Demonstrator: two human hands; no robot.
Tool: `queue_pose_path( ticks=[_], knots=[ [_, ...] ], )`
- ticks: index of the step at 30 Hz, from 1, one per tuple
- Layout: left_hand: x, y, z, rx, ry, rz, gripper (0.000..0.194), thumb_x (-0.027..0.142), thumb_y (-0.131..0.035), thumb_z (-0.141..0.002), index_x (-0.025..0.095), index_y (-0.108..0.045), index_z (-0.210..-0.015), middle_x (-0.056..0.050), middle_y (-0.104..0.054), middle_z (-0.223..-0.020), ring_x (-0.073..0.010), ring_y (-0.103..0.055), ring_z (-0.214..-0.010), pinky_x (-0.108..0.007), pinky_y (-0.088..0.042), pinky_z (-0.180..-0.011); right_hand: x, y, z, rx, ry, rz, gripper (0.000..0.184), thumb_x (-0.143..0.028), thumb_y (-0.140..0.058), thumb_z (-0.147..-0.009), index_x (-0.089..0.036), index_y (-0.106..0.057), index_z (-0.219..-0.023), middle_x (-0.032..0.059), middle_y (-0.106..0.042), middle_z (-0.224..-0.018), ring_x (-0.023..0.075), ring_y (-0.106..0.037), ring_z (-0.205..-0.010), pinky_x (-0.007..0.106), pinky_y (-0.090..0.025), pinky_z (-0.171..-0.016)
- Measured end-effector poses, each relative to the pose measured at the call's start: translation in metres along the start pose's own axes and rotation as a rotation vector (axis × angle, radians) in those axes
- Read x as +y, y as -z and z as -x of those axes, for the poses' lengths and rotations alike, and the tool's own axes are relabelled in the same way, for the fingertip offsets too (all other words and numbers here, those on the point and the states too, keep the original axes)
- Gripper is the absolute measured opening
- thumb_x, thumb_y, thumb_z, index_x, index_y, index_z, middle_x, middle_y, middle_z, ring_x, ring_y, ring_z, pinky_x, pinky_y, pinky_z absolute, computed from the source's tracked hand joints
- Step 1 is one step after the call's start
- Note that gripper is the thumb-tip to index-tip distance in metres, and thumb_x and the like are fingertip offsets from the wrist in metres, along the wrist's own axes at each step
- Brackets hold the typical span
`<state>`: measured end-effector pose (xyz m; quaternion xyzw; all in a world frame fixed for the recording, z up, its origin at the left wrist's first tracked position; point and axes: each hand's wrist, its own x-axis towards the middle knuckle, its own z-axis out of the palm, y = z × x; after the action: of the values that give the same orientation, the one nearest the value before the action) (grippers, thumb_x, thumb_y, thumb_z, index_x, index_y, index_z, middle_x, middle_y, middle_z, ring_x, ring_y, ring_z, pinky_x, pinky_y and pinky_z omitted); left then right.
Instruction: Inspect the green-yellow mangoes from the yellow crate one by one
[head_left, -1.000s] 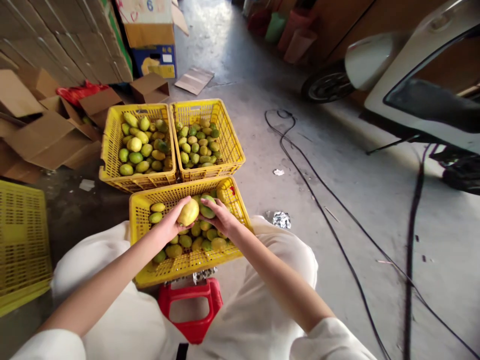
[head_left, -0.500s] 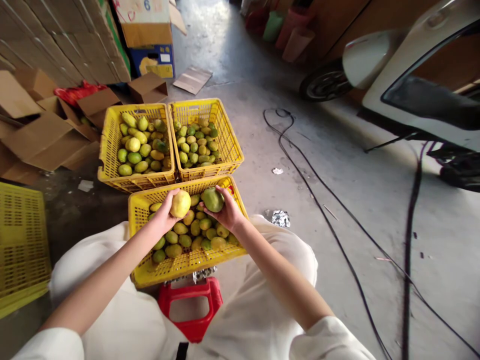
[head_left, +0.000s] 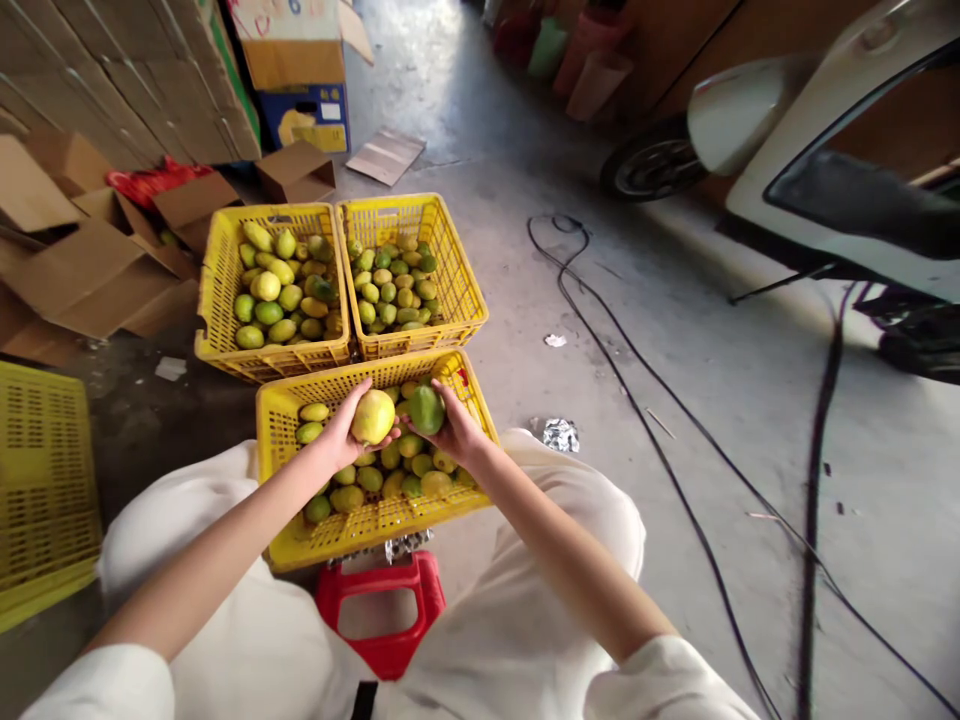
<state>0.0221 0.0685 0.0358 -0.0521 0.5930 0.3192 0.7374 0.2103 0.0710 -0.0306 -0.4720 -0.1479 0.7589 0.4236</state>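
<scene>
My left hand (head_left: 344, 437) is closed around a yellow lemon (head_left: 373, 416), its thumb along the top. Beside it, my right hand (head_left: 460, 437) grips a green lemon (head_left: 427, 410), with the thumb on its right side. Both hands are close together over the near yellow plastic crate (head_left: 271, 420), which stands between my knees. Several green and yellow lemons (head_left: 347, 499) lie inside, partly hidden by my hands. Behind it, two more yellow crates stand side by side, the left crate (head_left: 217, 285) and the right crate (head_left: 459, 265), both holding similar fruit.
A red plastic stool (head_left: 431, 600) is under the near crate. Another yellow crate (head_left: 45, 490) stands at the left. Opened cardboard boxes (head_left: 90, 270) pile up behind it. Black cables (head_left: 637, 400) run across the floor at right, near a parked scooter (head_left: 817, 190).
My left hand has moved slightly right with the yellow lemon, closer to my right hand, and the lemon has turned. The green lemon has turned a little in my right hand.
</scene>
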Motion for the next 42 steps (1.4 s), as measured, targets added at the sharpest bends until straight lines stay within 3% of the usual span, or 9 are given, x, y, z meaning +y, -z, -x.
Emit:
queue_pose_path(
  ticks=[4,8,12,19,22,27,30,37,42],
  knots=[
    [0.0,0.002,0.003,-0.017,-0.156,-0.017,0.032,0.02,-0.097,-0.087,0.019,-0.074,-0.109,-0.009,-0.082,-0.103,-0.0207,-0.08,-0.079,-0.032,-0.072,-0.065,-0.013,-0.005,0.008,0.055,-0.007,-0.057,0.045,-0.042,-0.1,-0.075,-0.027,-0.066,-0.101,0.0018,-0.079,-0.104,0.0273,-0.083,-0.105,0.04,-0.075,-0.085],
    [-0.003,-0.001,0.006,0.012,-0.188,0.007,0.025,0.007,-0.088,-0.09,0.021,-0.076,-0.107,-0.005,-0.078,-0.099,-0.0199,-0.077,-0.085,-0.037,-0.076,-0.078,-0.013,-0.008,0.009,0.116,-0.018,-0.069,0.047,-0.04,-0.101,-0.073,-0.028,-0.065,-0.1,0.0012,-0.078,-0.106,0.0264,-0.083,-0.106,0.037,-0.075,-0.082],
    [-0.004,-0.006,0.008,0.044,-0.158,-0.014,0.009,0.012,-0.079,-0.101,0.019,-0.073,-0.099,-0.006,-0.077,-0.097,-0.021,-0.078,-0.089,-0.033,-0.074,-0.078,-0.008,-0.01,0.007,0.106,-0.109,-0.038,0.044,-0.046,-0.094,-0.078,-0.028,-0.066,-0.105,0.0027,-0.08,-0.106,0.0274,-0.082,-0.112,0.037,-0.075,-0.083],
    [-0.009,-0.005,0.011,0.012,-0.149,-0.071,0.016,0.011,-0.085,-0.098,0.02,-0.072,-0.096,-0.003,-0.079,-0.087,-0.0243,-0.081,-0.095,-0.029,-0.07,-0.076,-0.01,-0.019,0.014,0.084,-0.165,-0.046,0.038,-0.045,-0.091,-0.084,-0.03,-0.065,-0.107,0.0052,-0.083,-0.106,0.0319,-0.082,-0.113,0.048,-0.076,-0.085],
    [-0.01,-0.004,0.009,-0.016,-0.159,-0.047,0.015,0.008,-0.081,-0.099,0.02,-0.072,-0.094,-0.004,-0.079,-0.086,-0.0247,-0.081,-0.093,-0.031,-0.072,-0.077,-0.012,-0.017,0.014,0.079,-0.118,-0.015,0.039,-0.047,-0.093,-0.081,-0.031,-0.066,-0.103,0.004,-0.083,-0.11,0.0309,-0.081,-0.115,0.045,-0.076,-0.086],
    [-0.006,-0.006,0.011,-0.023,-0.202,0.064,0.01,0.011,-0.072,-0.104,0.022,-0.074,-0.104,-0.007,-0.08,-0.094,-0.0222,-0.08,-0.094,-0.033,-0.074,-0.085,-0.016,-0.015,0.015,0.07,0.043,0.037,0.049,-0.045,-0.101,-0.07,-0.03,-0.069,-0.105,-0.001,-0.082,-0.111,0.0238,-0.08,-0.113,0.028,-0.07,-0.081],
    [-0.002,-0.009,0.015,0.033,-0.214,0.085,0.008,0.018,-0.07,-0.107,0.019,-0.074,-0.114,-0.01,-0.081,-0.102,-0.0233,-0.081,-0.1,-0.031,-0.073,-0.084,-0.019,-0.018,0.016,0.097,0.045,0.003,0.046,-0.039,-0.099,-0.07,-0.031,-0.067,-0.102,-0.0034,-0.082,-0.107,0.023,-0.081,-0.112,0.031,-0.072,-0.092],
    [-0.004,-0.009,0.009,0.042,-0.147,0.038,0.018,0.026,-0.066,-0.11,0.014,-0.074,-0.121,-0.017,-0.084,-0.113,-0.0286,-0.083,-0.11,-0.032,-0.072,-0.08,-0.022,-0.028,0.02,0.112,-0.182,-0.065,0.012,-0.031,-0.074,-0.091,-0.028,-0.065,-0.097,0.0052,-0.082,-0.1,0.0288,-0.084,-0.109,0.045,-0.075,-0.095],
    [-0.01,-0.003,0.004,-0.034,-0.164,0.099,0.011,0.021,-0.07,-0.105,0.017,-0.074,-0.115,-0.011,-0.083,-0.106,-0.0275,-0.083,-0.104,-0.039,-0.074,-0.085,-0.027,-0.033,0.023,0.159,-0.251,-0.084,0.009,-0.034,-0.065,-0.1,-0.026,-0.067,-0.1,0.0055,-0.082,-0.093,0.0269,-0.084,-0.105,0.039,-0.075,-0.085]
  ],
)
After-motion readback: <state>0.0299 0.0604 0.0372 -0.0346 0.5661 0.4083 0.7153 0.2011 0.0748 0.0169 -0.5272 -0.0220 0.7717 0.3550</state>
